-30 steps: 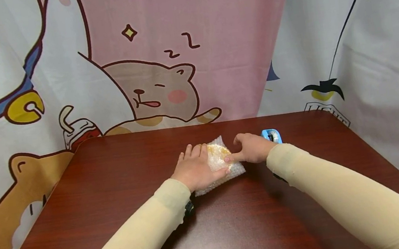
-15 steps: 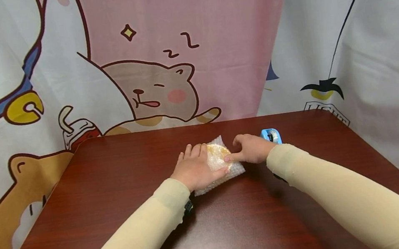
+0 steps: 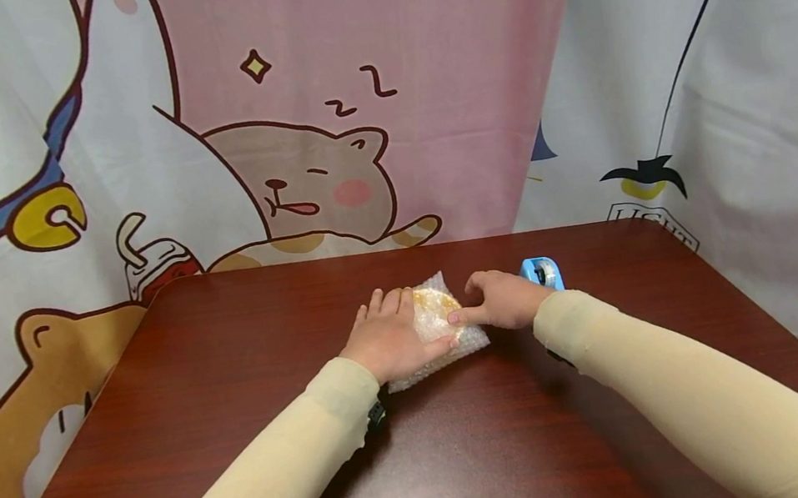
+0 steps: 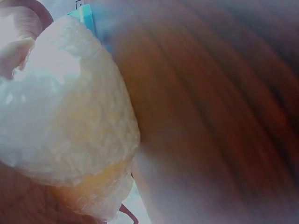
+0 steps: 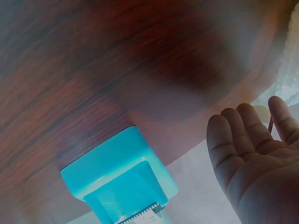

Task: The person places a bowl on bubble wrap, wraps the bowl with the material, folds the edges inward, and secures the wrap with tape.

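A bubble-wrapped bundle point(image 3: 432, 312) lies on the table, and something round with a yellow-orange edge shows through the wrap. In the left wrist view the puffy bubble wrap point(image 4: 70, 112) fills the left side, with a yellowish band low on it. My left hand point(image 3: 391, 338) rests on the bundle's left part, fingers spread and straight, covering some of it. From the right, my right hand point(image 3: 504, 297) touches the wrap with its extended thumb. The right wrist view shows that hand point(image 5: 257, 163) palm up to the camera, fingers loosely bent and holding nothing.
Just beyond my right wrist stands a light-blue tape dispenser point(image 3: 542, 272), its toothed cutter visible in the right wrist view. The dark red-brown wooden table point(image 3: 248, 370) ends at a back edge before a cartoon-printed curtain point(image 3: 329, 174).
Both hands stay in place on the bundle. The head view has shifted very slightly; nothing else visibly moves.
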Tool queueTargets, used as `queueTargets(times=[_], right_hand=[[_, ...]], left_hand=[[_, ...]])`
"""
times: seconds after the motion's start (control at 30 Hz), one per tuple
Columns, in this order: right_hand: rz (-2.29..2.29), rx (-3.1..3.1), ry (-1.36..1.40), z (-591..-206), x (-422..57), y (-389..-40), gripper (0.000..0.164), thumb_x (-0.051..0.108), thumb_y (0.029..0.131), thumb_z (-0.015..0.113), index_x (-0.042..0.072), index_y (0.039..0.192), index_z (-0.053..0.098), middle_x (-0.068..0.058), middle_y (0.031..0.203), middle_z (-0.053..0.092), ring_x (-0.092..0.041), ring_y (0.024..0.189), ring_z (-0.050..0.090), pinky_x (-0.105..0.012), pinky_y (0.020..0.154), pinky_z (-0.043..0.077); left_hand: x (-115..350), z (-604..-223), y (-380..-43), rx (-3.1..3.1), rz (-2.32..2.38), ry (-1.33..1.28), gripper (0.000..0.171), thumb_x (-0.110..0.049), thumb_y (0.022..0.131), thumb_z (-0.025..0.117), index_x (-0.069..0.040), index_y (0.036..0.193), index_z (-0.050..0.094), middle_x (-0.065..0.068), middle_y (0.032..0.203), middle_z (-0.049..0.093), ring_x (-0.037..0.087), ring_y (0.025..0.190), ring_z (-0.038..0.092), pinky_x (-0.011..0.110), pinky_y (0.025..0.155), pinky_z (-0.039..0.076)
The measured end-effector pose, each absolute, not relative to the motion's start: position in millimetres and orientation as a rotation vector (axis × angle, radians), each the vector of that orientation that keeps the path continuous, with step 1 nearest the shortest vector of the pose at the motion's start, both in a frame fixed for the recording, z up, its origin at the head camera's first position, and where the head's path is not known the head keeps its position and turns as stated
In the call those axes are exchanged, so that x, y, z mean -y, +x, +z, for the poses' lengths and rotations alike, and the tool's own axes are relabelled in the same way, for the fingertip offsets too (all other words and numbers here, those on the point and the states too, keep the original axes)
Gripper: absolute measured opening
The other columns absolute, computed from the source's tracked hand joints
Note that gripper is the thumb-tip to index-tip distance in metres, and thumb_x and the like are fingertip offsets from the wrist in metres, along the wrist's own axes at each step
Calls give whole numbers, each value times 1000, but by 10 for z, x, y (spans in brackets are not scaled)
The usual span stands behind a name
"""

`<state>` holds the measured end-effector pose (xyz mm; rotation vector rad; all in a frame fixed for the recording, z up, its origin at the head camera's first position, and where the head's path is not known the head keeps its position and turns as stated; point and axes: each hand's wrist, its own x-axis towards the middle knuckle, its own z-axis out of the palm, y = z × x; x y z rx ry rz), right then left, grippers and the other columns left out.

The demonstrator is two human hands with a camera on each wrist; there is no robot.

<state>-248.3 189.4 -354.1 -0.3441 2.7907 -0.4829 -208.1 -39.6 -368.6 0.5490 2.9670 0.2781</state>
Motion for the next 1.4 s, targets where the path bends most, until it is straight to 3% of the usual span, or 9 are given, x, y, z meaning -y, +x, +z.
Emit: queueTargets(times=[0.23,0.87,1.4], right_hand=[[-486,-2789,-345,-3556,-1907,-2486,91,75,89,67,0,139,57,-21,137,64,-33,119,64,-54,108,53],[-475,-2816,-373,-3576,-1925,-2462,100,78,88,64,0,149,51,-22,148,58,-41,137,55,-59,116,46],[-476,-2814,-383,-3592,-1935,-2438,100,78,91,61,0,151,49,-22,150,57,-40,138,55,-59,115,46]], left_hand=[[395,-3676,-2073,-2962,291,546,117,-88,89,46,-7,169,20,11,175,25,40,163,17,56,132,18],[390,-3692,-2086,-2969,275,561,117,-88,89,46,-6,168,21,11,174,26,40,163,17,57,131,19],[396,-3699,-2097,-2979,259,579,117,-88,90,45,-6,168,21,11,174,27,41,162,19,57,131,21]])
